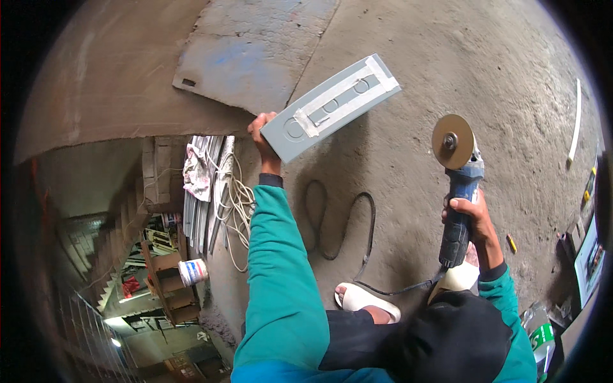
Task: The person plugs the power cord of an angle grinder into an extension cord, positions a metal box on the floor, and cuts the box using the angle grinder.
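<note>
My left hand (263, 142) grips the near-left end of a long grey box (290, 142), held up and tilted above the floor. Strips of whitish tape run along its upper face, which bears several round outlines. In my right hand (471, 214) is a blue and black angle grinder (464, 185), its fingers wrapped round the body. The grinder's tan disc (453, 142) points away from me, apart from the box. A black power cord (367, 220) leaves the grinder's rear and loops over the floor between my arms.
A worn flat board (249, 57) lies beyond the box. To the left, metal profiles (199, 217) and coiled white cable (237, 204) lie beside a drop to a lower level with stairs, where a white bucket (193, 272) shows. A yellow marker-like item (511, 243) and green-labelled plastic bottle (541, 335) are at right.
</note>
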Available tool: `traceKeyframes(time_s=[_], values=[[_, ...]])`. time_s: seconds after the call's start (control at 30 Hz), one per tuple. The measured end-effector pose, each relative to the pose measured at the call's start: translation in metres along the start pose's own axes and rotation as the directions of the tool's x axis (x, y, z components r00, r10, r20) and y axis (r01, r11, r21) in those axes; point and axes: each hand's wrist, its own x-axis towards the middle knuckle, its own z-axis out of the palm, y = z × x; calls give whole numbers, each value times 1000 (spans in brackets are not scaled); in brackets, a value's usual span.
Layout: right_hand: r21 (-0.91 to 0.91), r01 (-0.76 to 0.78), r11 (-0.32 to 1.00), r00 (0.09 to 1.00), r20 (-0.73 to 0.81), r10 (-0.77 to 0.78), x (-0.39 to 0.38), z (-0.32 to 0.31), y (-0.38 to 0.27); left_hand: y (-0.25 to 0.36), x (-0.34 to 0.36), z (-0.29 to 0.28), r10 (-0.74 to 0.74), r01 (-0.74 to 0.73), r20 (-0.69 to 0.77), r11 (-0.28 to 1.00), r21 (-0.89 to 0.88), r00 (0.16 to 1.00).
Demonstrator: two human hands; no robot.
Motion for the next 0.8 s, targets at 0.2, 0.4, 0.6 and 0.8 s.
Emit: traceKeyframes(time_s=[0.2, 0.4, 0.6, 0.8], values=[[-26, -1, 1000, 999, -32, 0, -2, 8, -6, -7, -18, 28, -41, 33, -315, 999, -28, 948], [-105, 16, 994, 999, -34, -19, -3, 12, -3, -9, -38, 49, -18, 44, -411, 997, 56, 911], [-89, 25, 996, 1000, 7, -25, -5, 15, 7, -58, -78, 31, 367, -91, -456, 848, 522, 811], [-186, 15, 983, 999, 51, -6, -6, 17, 2, -54, -93, 92, 362, 81, -712, 859, 505, 601]])
